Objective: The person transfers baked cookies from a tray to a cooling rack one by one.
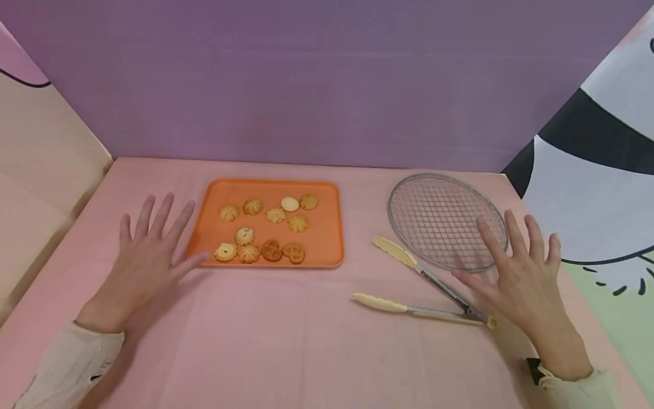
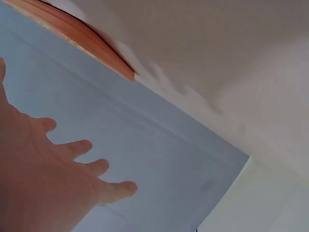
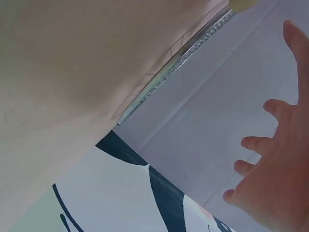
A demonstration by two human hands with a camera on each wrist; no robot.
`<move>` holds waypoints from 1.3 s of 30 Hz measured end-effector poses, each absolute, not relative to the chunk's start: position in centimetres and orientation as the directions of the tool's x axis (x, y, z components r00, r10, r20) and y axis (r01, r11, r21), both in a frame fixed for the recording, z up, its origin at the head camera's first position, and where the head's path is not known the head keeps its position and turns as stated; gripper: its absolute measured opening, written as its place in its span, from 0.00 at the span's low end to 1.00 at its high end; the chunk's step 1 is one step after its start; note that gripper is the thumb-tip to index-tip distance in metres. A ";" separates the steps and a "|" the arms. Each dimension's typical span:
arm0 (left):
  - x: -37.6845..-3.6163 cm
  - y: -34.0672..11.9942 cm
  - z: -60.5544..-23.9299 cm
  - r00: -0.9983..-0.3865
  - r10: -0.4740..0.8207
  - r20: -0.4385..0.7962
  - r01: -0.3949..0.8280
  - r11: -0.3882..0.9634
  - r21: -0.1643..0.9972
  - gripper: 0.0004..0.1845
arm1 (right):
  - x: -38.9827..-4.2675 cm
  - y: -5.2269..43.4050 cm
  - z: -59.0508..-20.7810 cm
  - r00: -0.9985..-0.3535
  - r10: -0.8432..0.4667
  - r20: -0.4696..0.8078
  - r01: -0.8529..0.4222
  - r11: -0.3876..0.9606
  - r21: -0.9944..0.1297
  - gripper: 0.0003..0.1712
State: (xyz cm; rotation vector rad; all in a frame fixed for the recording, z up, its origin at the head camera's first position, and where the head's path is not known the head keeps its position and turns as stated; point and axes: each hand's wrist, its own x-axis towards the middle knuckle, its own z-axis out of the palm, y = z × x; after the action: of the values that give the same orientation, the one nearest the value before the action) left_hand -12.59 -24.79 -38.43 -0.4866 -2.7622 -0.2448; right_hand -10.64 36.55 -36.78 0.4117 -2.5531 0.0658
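Field check: my left hand is spread, palm down, holding nothing. My right hand likewise, fingers fanned, nothing gripped. Both hover over the pink bench.

Just right of the left hand: an orange tray, flat, with cookies loose inside, two pretzel-shaped. Its low rim probably serves to keep them from sliding off. Left of the right hand: tongs, hinge end nearest the palm, pale tips pointing away, trayward. Their arms stand apart, I suppose because nothing squeezes them; the angle seems to suit a right-hand grip. Ahead and left of the right hand: a round wire mesh, lying flat, presumably for a steady rest. Whether the tongs touch its rim, I cannot tell.

Views compared: from the head, my left thumb overlaps the tray's near corner and my right index finger crosses the mesh, as if touching. The wrist views correct this, each showing a gap between hand and thing. But there tray and mesh appear nearly edge-on, so the cookies' layout reads only from the head. A pale yellow shape atop the right wrist view is possibly a tong tip; too cropped to be sure.
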 end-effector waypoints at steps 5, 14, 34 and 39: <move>-12.6 -24.5 -38.4 -0.936 0.232 0.266 0.304 0.913 0.274 0.44 | -10.6 36.6 -36.9 -0.823 -0.270 0.500 -0.318 0.948 -0.011 0.58; -12.8 -25.3 -38.5 -0.962 0.267 0.053 0.247 0.771 0.587 0.30 | -9.3 34.8 -36.6 -0.953 -0.257 0.159 -0.295 0.909 -0.296 0.36; -15.1 -27.3 -38.7 -0.920 0.373 -0.119 0.129 0.575 0.808 0.31 | -7.8 31.5 -37.2 -0.921 -0.389 0.008 -0.366 0.861 -0.353 0.51; -15.2 -26.4 -39.0 -0.933 0.351 -0.080 0.184 0.655 0.732 0.28 | -7.8 31.5 -37.3 -0.927 -0.375 0.013 -0.357 0.871 -0.338 0.51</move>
State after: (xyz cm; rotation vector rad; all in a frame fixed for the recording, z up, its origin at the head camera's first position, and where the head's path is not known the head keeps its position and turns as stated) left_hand -15.24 -26.43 -39.02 -0.5007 -3.0510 -1.3094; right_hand -7.78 31.50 -37.26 0.6053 -3.0890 0.5428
